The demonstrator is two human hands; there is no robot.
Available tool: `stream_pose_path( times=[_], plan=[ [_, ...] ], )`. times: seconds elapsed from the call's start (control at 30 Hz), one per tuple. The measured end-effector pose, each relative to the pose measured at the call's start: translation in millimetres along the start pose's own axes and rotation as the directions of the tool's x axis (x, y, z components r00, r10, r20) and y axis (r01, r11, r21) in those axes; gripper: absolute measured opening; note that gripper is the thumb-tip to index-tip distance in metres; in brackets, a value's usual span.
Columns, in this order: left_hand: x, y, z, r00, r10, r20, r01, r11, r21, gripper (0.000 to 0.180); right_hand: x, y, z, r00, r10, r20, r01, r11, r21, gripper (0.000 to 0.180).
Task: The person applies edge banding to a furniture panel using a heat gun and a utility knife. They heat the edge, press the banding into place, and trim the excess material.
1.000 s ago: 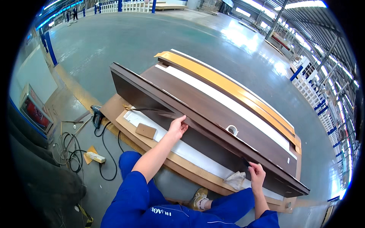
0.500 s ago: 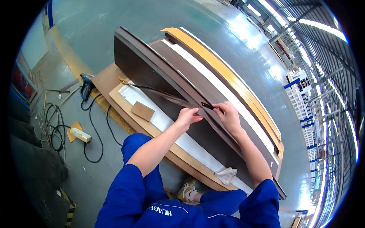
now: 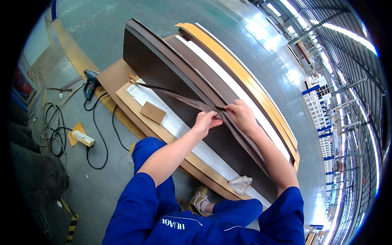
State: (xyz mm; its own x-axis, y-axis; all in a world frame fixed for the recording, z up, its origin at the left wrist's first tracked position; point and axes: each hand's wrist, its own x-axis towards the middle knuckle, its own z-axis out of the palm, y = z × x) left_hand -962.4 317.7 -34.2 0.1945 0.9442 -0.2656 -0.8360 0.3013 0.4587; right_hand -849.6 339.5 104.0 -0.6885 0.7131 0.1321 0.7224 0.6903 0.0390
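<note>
While the hands were well apart a second ago, the head view now shows the right hand (image 3: pixel 241 116) close beside the left hand (image 3: pixel 205 123), apparently bringing the work to one spot on the brown strip (image 3: pixel 188 100). Left thumb and fingers pinch the strip in front of the dark panel (image 3: pixel 143 59); the right fingertips grip a small dark tool (image 3: pixel 220 108) just beside it.

bright roof lights (image 3: pixel 346 36), floor (image 3: pixel 261 32) glare, edges bent
</note>
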Motion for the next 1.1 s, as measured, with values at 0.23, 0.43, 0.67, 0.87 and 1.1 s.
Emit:
stream_pose_path(
  times=[0.23, 0.43, 0.67, 0.87, 1.1],
  plan=[
    [0.4, 1.7, -0.8, 1.0, 0.017, -0.014, -0.017, 0.999, 0.042, 0.017, -6.4, 0.3, 6.5, 0.999, -0.019, 0.031, 0.02, 0.999, -0.039, 0.012],
    [-2.4, 3.9, 2.6, 1.0, 0.03, 0.001, -0.03, 0.997, 0.072, 0.016, -2.4, 0.9, 8.0, 0.996, -0.086, 0.034, 0.089, 0.989, -0.119, 0.009],
    [-3.8, 6.4, 1.3, 0.999, 0.031, 0.004, -0.032, 0.996, 0.086, 0.015, 2.5, 1.3, 7.5, 0.993, -0.049, 0.108, 0.065, 0.986, -0.155, 0.008],
    [-6.0, 5.7, 2.2, 1.0, 0.031, -0.005, -0.03, 0.995, 0.091, 0.016, -4.2, 5.3, 2.8, 0.981, 0.023, 0.193, 0.01, 0.986, -0.169, 0.01],
    [-5.1, 3.8, -3.6, 0.998, 0.063, 0.02, -0.064, 0.992, 0.104, 0.019, -10.7, 6.3, -1.0, 0.976, 0.045, 0.213, -0.009, 0.986, -0.166, 0.01]
  ],
)
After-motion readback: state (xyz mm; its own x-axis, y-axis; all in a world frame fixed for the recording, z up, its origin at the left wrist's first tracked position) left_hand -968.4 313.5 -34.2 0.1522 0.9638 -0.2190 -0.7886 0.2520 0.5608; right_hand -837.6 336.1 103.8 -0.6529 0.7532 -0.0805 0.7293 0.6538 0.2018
